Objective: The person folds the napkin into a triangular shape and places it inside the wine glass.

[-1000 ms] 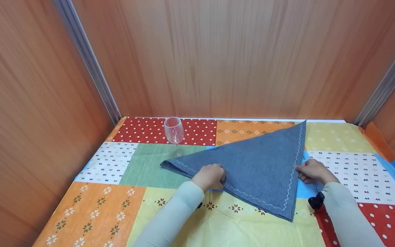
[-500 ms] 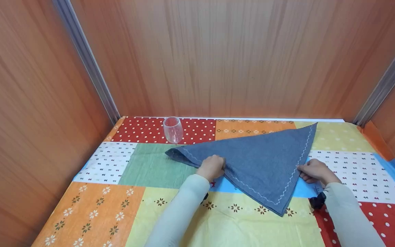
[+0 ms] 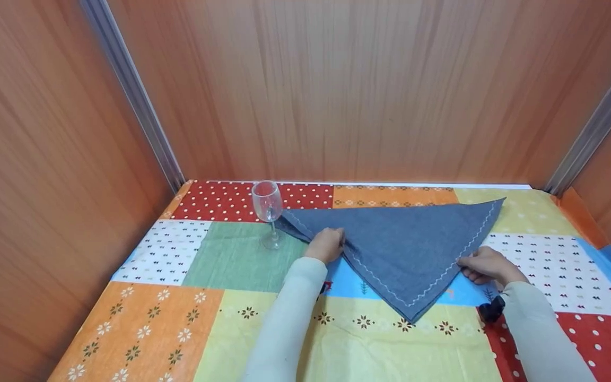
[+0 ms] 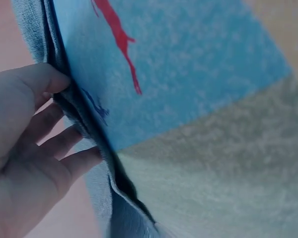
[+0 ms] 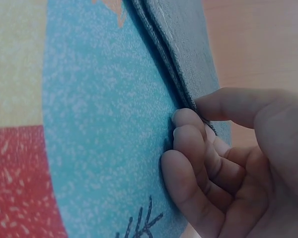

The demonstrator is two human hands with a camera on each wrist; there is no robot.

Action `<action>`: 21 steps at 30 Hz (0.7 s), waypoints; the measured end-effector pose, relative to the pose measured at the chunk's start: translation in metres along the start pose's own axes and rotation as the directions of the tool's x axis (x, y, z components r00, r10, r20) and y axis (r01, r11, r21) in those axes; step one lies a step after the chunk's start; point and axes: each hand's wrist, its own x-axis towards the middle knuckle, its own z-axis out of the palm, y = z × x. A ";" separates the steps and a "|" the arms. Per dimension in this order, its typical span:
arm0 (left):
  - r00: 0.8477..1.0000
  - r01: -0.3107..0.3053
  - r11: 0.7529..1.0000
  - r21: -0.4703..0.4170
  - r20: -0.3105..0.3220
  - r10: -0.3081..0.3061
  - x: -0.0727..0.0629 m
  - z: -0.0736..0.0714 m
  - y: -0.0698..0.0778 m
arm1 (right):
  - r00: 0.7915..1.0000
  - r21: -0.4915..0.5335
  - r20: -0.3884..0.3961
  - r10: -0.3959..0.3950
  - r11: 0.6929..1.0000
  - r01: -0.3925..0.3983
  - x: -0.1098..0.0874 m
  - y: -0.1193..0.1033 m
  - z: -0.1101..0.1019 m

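A blue-grey cloth napkin [image 3: 406, 244], folded into a triangle with white wavy stitching, lies with one corner toward the person and its long edge at the back. My left hand [image 3: 326, 245] pinches its left front edge; in the left wrist view the thumb and fingers [image 4: 54, 79] close on the layered edge. On the right front edge, my right hand [image 3: 488, 264] pinches the layers between thumb and curled fingers [image 5: 188, 141]. A clear stemmed wine glass [image 3: 268, 204] stands upright beside the napkin's left corner, which is partly behind the glass.
A patchwork-patterned tablecloth [image 3: 141, 329] covers the table. Wood-grain panels [image 3: 364, 90] close in the back and both sides, with metal posts [image 3: 136, 95] at the corners. Green and white patches lie left of the glass.
The napkin has turned clockwise: its front corner swung left and its left corner went back toward the glass. My left hand moved away from the person with the edge; the right stayed nearly still.
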 end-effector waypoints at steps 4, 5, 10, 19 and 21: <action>1.000 0.004 1.000 0.002 0.009 -0.004 0.000 -0.002 -0.002 | 1.000 0.027 -0.005 0.015 1.000 -0.015 0.001 0.001 -0.001; 1.000 0.005 1.000 0.010 0.018 -0.006 -0.001 -0.002 -0.001 | 1.000 0.036 -0.010 0.018 0.999 -0.018 0.001 0.002 -0.001; 0.997 -0.060 0.995 0.074 0.048 0.057 -0.013 -0.002 0.004 | 0.999 0.079 -0.028 0.019 0.997 -0.017 0.002 0.005 -0.002; 0.995 -0.093 0.995 0.048 0.026 0.092 -0.022 -0.003 0.001 | 0.999 0.050 -0.030 0.033 0.998 -0.032 0.004 0.001 0.001; 0.997 -0.069 0.997 0.042 0.022 0.068 -0.021 -0.003 -0.001 | 1.000 0.033 -0.018 0.025 0.999 -0.024 0.003 0.000 0.001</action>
